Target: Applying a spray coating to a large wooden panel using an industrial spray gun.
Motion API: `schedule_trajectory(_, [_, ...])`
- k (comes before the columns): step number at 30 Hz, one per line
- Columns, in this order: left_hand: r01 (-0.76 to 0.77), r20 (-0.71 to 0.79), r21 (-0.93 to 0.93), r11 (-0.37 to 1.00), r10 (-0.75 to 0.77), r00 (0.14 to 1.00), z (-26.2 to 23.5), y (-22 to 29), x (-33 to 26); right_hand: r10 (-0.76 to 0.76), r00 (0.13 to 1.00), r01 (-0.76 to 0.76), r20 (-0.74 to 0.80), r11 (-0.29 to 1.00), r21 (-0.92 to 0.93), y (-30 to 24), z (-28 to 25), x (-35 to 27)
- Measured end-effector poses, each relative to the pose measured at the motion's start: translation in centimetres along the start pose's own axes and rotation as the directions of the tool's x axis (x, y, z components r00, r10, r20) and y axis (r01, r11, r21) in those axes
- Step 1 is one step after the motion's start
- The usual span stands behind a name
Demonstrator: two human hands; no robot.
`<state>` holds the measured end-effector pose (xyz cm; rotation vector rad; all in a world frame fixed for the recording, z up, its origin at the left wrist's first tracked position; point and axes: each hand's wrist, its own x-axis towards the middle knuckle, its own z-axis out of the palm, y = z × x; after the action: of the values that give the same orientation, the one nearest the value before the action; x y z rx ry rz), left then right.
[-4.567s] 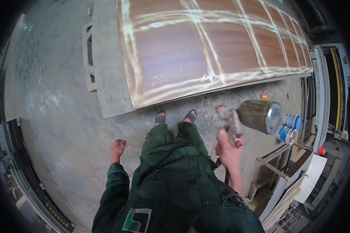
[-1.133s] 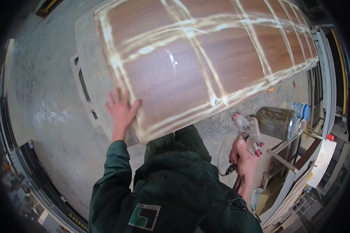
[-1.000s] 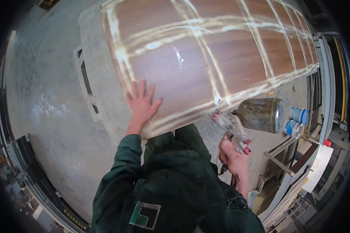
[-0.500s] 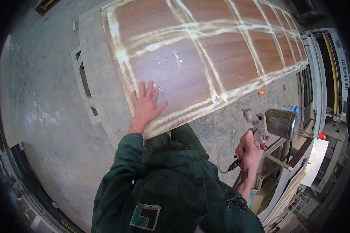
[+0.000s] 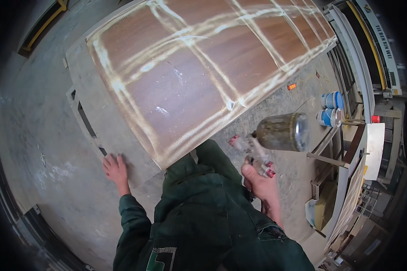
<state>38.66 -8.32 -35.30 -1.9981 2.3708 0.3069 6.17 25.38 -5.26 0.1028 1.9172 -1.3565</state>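
Note:
A spray gun [image 5: 256, 156] with a dirty, rounded cup [image 5: 281, 131] on it is in my right hand [image 5: 261, 183], whose fingers wrap round the handle. The gun hangs in front of my right thigh, beside the near edge of a large brown panel [image 5: 203, 86]. Pale, whitish bands run along the panel's edges and cross it in a grid. My left hand [image 5: 116, 170] is off the panel, left of its near corner, with fingers apart and nothing in it. Its fingertips appear over or close to a grey flat board [image 5: 108, 131] lying under the panel; I cannot tell whether they touch.
Blue-and-white buckets [image 5: 330, 117] stand on the floor to the right. Nearby are a wooden frame [image 5: 330, 158] and leaning boards [image 5: 355, 194]. A small orange-lit device [image 5: 291, 86] lies beyond the panel's near edge. A black-and-yellow beam [image 5: 43, 27] is at the far left.
My left hand has lifted off the panel and moved left and down. The spray gun has swung left, closer to my body. The whole view has shifted, so the panel sits further left.

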Motion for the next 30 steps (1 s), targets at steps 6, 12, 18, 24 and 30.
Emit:
schedule_trajectory(6, [0.114, 0.126, 0.112, 0.987, -0.128, 0.984, 2.0, -0.4, -4.0, -0.126, 0.986, 0.126, -0.113, 0.992, -0.006, -1.8, -2.3, 2.4])
schedule_trajectory(12, [0.143, 0.147, 0.17, 0.975, -0.169, 0.975, 1.4, 1.1, -6.5, -0.225, 0.897, 0.257, -0.381, 0.966, 0.033, -6.5, -9.9, 8.4])
schedule_trajectory(18, [0.139, 0.118, -0.025, 0.99, -0.136, 0.984, 2.9, 3.4, -11.0, -0.245, 0.943, 0.245, -0.227, 0.969, -0.028, -9.4, -17.8, 15.3])
schedule_trajectory(24, [0.498, 0.191, -0.33, 0.802, -0.46, 0.867, 6.6, 11.5, -21.8, -0.197, 0.98, 0.198, 0.034, 0.98, -0.031, -12.8, -25.3, 22.8])
schedule_trajectory(30, [0.679, 0.469, -0.399, 0.616, -0.499, 0.729, 8.6, 22.4, -33.0, -0.152, 0.984, 0.156, 0.091, 0.987, -0.047, -16.4, -30.4, 29.3])
